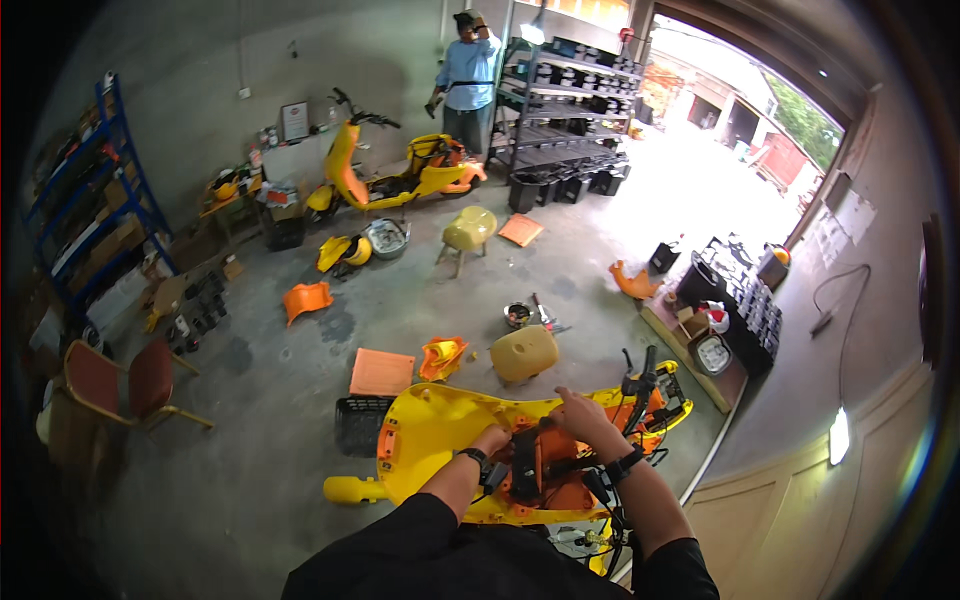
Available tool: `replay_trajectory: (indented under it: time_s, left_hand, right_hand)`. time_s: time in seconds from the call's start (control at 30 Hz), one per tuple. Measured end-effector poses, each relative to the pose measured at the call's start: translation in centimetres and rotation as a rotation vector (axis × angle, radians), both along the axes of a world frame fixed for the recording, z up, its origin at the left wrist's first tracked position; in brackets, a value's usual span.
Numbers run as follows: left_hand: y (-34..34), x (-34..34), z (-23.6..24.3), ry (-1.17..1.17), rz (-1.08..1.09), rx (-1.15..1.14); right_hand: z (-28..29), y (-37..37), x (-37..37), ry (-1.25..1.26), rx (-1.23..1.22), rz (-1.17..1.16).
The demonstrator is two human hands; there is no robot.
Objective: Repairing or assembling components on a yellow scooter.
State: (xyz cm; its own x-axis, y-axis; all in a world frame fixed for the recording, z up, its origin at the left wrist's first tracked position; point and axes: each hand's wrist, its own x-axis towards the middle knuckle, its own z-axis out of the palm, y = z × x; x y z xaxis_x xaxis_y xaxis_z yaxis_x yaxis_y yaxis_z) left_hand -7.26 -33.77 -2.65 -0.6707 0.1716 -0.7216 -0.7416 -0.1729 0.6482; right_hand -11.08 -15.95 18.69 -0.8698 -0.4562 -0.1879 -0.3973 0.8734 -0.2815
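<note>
A partly stripped scooter with a yellow body (428, 425) lies in front of me, its orange frame parts (575, 495) and a black part (524, 465) showing in the middle. My left hand (491, 440) is closed at the inner edge of the yellow body, beside the black part. Whatever its fingers hold is hidden. Farther right, my right hand (582, 414) is at the far edge of the body, near the black handlebar (648, 380). Its fingers look curled, one sticking out; what is in them cannot be made out. Loose black cables (612, 490) hang below my right wrist.
Beyond the scooter stand a yellow stool (525, 354), an orange flat panel (382, 371) and a black crate (360, 425). A second yellow scooter (400, 182) and a person (468, 80) are by the back wall. Chairs (150, 380) stand left; a low platform (690, 360) with parts lies right.
</note>
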Motion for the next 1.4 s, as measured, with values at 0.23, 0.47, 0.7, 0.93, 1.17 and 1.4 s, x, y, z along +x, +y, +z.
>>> replay_trajectory:
  time_s: [0.23, 0.47, 0.7, 0.93, 1.17, 1.4]
  left_hand:
    - [0.1, -0.6, -2.4, 0.085, -0.067, -0.047]
    - [0.0, -0.8, -2.0, 0.026, -0.098, -0.071]
    - [-0.3, -0.4, -0.9, -0.011, -0.089, -0.014]
    - [-0.2, -0.7, -2.4, 0.069, -0.076, 0.0]
    - [-0.5, -0.7, -3.0, 0.08, -0.07, 0.022]
    - [-0.7, -0.4, -1.7, 0.065, -0.081, 0.013]
  right_hand:
    - [-1.1, 0.8, -0.6, -0.087, -0.246, 0.005]
    - [1.7, -0.6, 0.7, -0.12, 0.005, -0.151]
    - [0.4, -0.8, 0.7, -0.094, 0.023, -0.196]
    - [-1.6, 0.2, -0.3, -0.043, -0.16, -0.08]
    - [-0.3, -0.4, 0.3, -0.071, -0.149, -0.045]
    - [0.5, -0.7, -0.5, -0.171, 0.136, -0.099]
